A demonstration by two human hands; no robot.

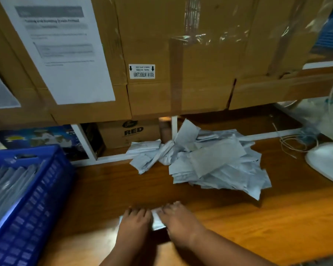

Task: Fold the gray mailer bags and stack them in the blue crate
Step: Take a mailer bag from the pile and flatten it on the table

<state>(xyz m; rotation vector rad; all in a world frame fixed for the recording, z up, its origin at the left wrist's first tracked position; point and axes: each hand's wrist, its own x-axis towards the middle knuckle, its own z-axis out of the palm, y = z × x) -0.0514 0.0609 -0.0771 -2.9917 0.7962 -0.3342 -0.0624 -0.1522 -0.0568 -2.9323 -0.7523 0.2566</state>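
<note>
While pressed flat | mailer bag [157, 221] | gray, folded small, mostly hidden

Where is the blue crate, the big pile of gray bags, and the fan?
blue crate [52, 181]: head view, on its right wall.
pile of gray bags [217, 160]: head view, on a top bag.
fan [327, 160]: head view, on its white base.

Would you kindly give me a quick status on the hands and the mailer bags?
Left hand and right hand pressing one gray mailer bag flat on table. Unfolded pile waiting behind. Blue crate partly filled, path clear.
</note>
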